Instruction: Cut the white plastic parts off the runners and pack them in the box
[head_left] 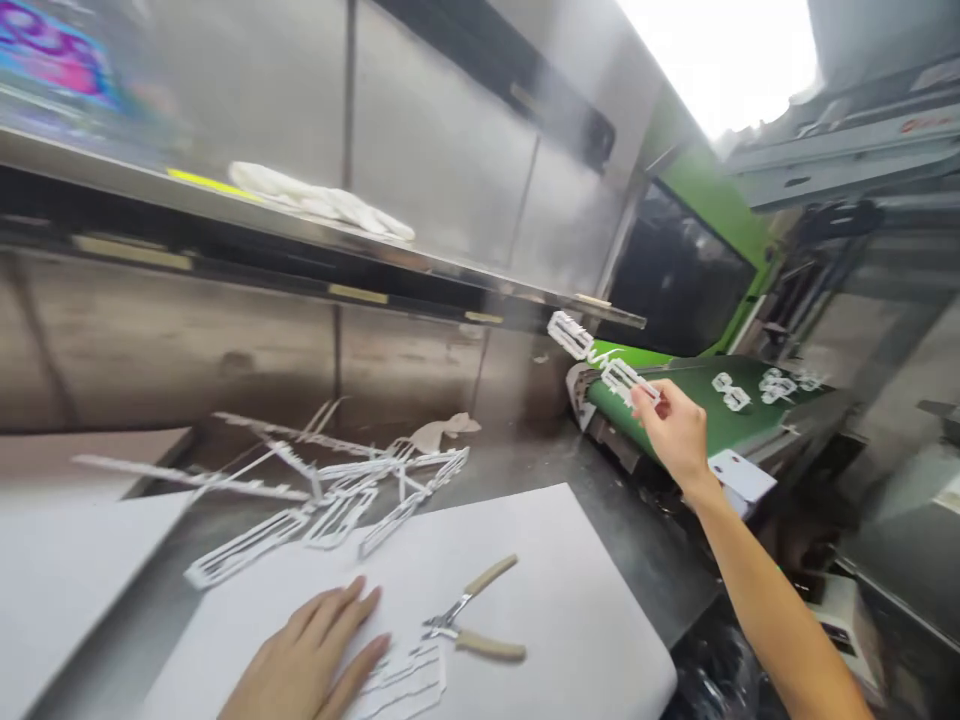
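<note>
My right hand (pixel 675 430) is closed on one end of a white moulded plastic frame piece (pixel 570 335), lifted at the near end of the green conveyor belt (pixel 660 400). The piece has two slotted rectangles joined by a thin link. My left hand (pixel 307 650) lies with fingers stretched out on the white sheet (pixel 555 550). Beside its thumb is a flat white slotted part (pixel 412 685). A pair of nippers with beige handles (pixel 487 648) rests spread apart on the sheet, right of that hand.
White plastic sprues and frames (pixel 330 480) are heaped behind the sheet. A white cloth glove (pixel 322 200) lies on the shelf above. More white pieces (pixel 776 385) sit along the belt, beside a green machine (pixel 697 160). A white card (pixel 742 475) is near my right wrist.
</note>
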